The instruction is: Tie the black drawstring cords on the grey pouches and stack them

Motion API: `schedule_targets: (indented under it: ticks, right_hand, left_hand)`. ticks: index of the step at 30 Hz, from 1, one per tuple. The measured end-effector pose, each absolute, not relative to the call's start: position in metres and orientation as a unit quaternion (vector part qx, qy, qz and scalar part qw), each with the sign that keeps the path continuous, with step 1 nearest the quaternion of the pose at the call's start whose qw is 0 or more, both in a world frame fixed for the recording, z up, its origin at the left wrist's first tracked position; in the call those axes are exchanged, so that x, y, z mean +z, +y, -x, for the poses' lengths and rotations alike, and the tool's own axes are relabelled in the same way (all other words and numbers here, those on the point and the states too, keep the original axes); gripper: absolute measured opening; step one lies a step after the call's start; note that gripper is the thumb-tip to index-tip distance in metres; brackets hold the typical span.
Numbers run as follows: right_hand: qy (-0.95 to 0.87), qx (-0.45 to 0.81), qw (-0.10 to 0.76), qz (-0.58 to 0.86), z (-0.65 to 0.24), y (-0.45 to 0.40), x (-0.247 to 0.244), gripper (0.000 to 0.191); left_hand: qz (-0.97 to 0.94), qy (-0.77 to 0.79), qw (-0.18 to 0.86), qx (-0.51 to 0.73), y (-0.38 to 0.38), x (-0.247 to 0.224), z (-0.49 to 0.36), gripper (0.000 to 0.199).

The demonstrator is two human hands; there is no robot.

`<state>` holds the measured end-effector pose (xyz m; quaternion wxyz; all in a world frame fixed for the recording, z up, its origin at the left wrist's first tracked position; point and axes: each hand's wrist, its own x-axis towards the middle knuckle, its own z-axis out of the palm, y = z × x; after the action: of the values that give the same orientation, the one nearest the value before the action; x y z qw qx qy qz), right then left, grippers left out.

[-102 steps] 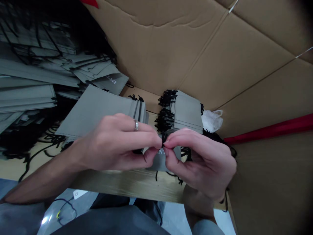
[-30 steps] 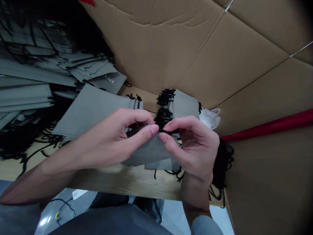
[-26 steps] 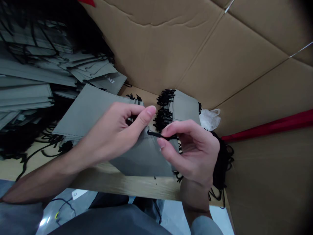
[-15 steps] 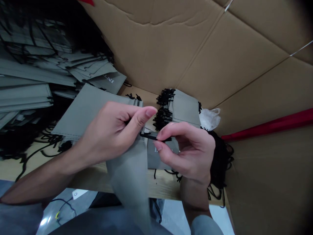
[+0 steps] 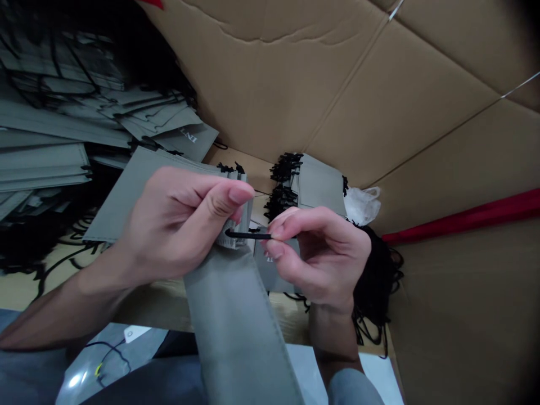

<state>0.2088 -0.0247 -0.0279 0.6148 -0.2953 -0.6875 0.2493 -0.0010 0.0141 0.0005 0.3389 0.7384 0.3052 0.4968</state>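
Observation:
My left hand (image 5: pixel 181 225) is closed on the top edge of a grey drawstring pouch (image 5: pixel 242 315), thumb pressed along it. The pouch hangs down below the hand over the table edge. Between the thumb and fingertips of my right hand (image 5: pixel 323 256) is a black cord (image 5: pixel 253 235), drawn nearly straight from the gathered edge of the pouch. Its far end is hidden behind the fingers. Behind my left hand lies a stack of flat grey pouches (image 5: pixel 116 188). Another grey pouch with white lettering (image 5: pixel 274 275) lies under my right hand.
A stack of grey pouches with black cord ends (image 5: pixel 320 183) lies beyond my hands, beside a clear plastic bag (image 5: pixel 363 205). Black cords (image 5: pixel 373 287) heap at the right. More grey pouches (image 5: pixel 42 163) pile up at left. Cardboard walls (image 5: pixel 274 84) enclose the table's back and right.
My left hand has shifted slightly left with the pouch, whose hanging part has swung right and now faces me broadly. More black cord shows between the hands, stretched straighter.

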Motion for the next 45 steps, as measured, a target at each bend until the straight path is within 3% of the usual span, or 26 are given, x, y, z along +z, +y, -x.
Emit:
schedule_targets:
  ticks: [8, 19, 26, 33, 41, 45]
  right_hand:
    - [-0.687, 0.259, 0.615, 0.288, -0.213, -0.025, -0.027, 0.016]
    - [-0.691, 0.292, 0.56, 0.351, -0.237, -0.038, -0.005, 0.043]
    - [-0.695, 0.282, 0.556, 0.358, -0.241, -0.04, -0.001, 0.026]
    - [-0.664, 0.271, 0.587, 0.376, -0.24, -0.038, -0.001, 0.023]
    - [-0.697, 0.371, 0.505, 0.349, -0.242, -0.034, -0.006, 0.058]
    - [-0.703, 0.384, 0.483, 0.353, -0.242, -0.03, -0.009, 0.058]
  left_hand:
    - [-0.744, 0.292, 0.384, 0.461, 0.019, 0.004, -0.002, 0.068]
    - [-0.768, 0.289, 0.379, 0.429, 0.023, -0.002, -0.01, 0.057]
    - [-0.775, 0.29, 0.368, 0.424, 0.024, 0.0, -0.011, 0.054]
    - [-0.79, 0.296, 0.359, 0.398, 0.03, 0.002, -0.008, 0.058]
    - [-0.785, 0.306, 0.384, 0.379, 0.031, -0.002, -0.01, 0.054]
    - [-0.782, 0.307, 0.386, 0.381, 0.029, -0.002, -0.009, 0.056]
